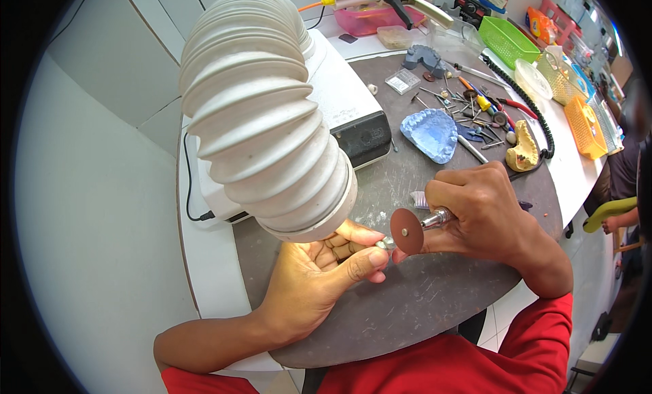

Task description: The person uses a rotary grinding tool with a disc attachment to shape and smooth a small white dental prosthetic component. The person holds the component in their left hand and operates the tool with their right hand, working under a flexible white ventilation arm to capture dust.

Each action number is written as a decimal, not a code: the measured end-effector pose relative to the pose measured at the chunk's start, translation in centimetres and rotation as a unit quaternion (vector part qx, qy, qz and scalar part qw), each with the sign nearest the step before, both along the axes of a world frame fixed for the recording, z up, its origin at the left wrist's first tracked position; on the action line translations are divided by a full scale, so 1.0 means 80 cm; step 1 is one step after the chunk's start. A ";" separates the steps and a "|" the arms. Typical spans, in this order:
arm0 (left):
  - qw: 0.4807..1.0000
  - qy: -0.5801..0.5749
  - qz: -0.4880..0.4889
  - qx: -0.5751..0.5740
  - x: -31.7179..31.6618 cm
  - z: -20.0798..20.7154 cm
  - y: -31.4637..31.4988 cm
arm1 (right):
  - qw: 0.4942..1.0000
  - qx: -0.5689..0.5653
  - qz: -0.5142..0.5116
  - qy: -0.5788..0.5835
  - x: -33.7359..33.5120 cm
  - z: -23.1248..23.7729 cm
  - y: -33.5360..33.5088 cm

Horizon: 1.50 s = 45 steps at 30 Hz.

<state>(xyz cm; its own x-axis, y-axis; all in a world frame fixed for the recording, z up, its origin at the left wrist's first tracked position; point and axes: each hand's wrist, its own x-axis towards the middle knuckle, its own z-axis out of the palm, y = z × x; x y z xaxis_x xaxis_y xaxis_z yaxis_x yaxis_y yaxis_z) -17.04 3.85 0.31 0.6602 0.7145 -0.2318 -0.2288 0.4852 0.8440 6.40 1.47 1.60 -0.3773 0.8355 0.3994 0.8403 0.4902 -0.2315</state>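
Note:
My left hand [326, 268] is closed, pinching a small silvery piece [386, 243], perhaps a metal dental casting, between thumb and fingers. My right hand [475, 210] is wrapped round a rotary handpiece [437, 219]. A round, reddish-brown cutting disc [407, 231] is mounted on its tip. The disc's edge is right beside the small piece; whether they touch I cannot tell. The disc hides part of my right fingers. Just above my left hand hangs the mouth of a ribbed white suction hose [272, 136].
Beyond my hands on the dark grey worktop [407, 312] lie a blue dental cast [431, 134], a yellowish cast [523, 148] and several scattered burs and tools [468, 109]. A white machine [346, 88] stands behind the hose. Green [508, 41] and orange baskets [585, 128] line the right side.

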 end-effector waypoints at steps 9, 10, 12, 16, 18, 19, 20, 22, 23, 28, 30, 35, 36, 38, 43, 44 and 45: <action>1.000 0.005 -0.012 0.006 0.002 0.003 0.001 | 1.000 -0.001 0.002 -0.005 -0.001 0.000 -0.001; 1.000 0.005 -0.012 0.006 0.002 0.003 0.001 | 1.000 -0.002 0.002 -0.003 -0.001 0.000 -0.001; 1.000 0.004 -0.011 0.009 0.002 0.002 0.001 | 1.000 -0.004 0.002 -0.003 -0.001 -0.001 -0.001; 1.000 0.006 -0.011 0.004 0.001 0.002 0.001 | 1.000 -0.005 0.001 0.001 -0.001 0.000 0.000; 1.000 0.005 -0.011 0.007 0.000 0.001 0.001 | 1.000 -0.004 0.000 0.002 -0.001 0.000 -0.001; 1.000 0.005 -0.011 0.008 0.000 0.001 0.001 | 1.000 -0.004 0.001 0.001 -0.001 0.000 -0.001; 1.000 0.005 -0.012 0.008 0.000 0.002 0.001 | 1.000 -0.004 0.001 -0.001 -0.001 0.000 -0.001; 1.000 0.005 -0.015 0.007 0.001 0.003 0.001 | 1.000 -0.002 0.001 -0.003 -0.002 0.000 -0.001; 1.000 0.003 -0.014 0.007 0.002 0.003 0.001 | 1.000 -0.002 0.002 -0.004 -0.002 -0.001 -0.001; 1.000 0.002 -0.008 0.007 0.002 0.003 0.001 | 1.000 -0.003 0.008 -0.001 -0.001 -0.002 0.000; 1.000 0.002 -0.018 0.007 0.001 0.003 0.003 | 1.000 0.001 0.010 0.001 -0.002 -0.003 -0.001; 1.000 0.020 -0.009 -0.001 0.001 0.004 0.002 | 1.000 0.019 0.002 0.008 0.000 0.004 0.000; 1.000 0.017 -0.011 -0.001 0.001 0.005 0.002 | 1.000 0.020 0.002 0.005 0.000 0.003 0.000; 1.000 0.013 -0.014 0.000 0.002 0.005 0.003 | 1.000 0.020 0.003 -0.002 0.000 0.002 0.000; 1.000 0.004 -0.012 -0.003 0.003 0.004 0.001 | 1.000 0.014 0.007 0.000 -0.002 0.002 0.000; 1.000 0.004 -0.015 -0.001 0.002 0.004 0.002 | 1.000 0.014 0.006 0.003 -0.002 0.002 0.000; 1.000 0.004 -0.018 0.001 0.002 0.003 0.002 | 1.000 0.012 0.008 0.001 -0.002 0.002 0.000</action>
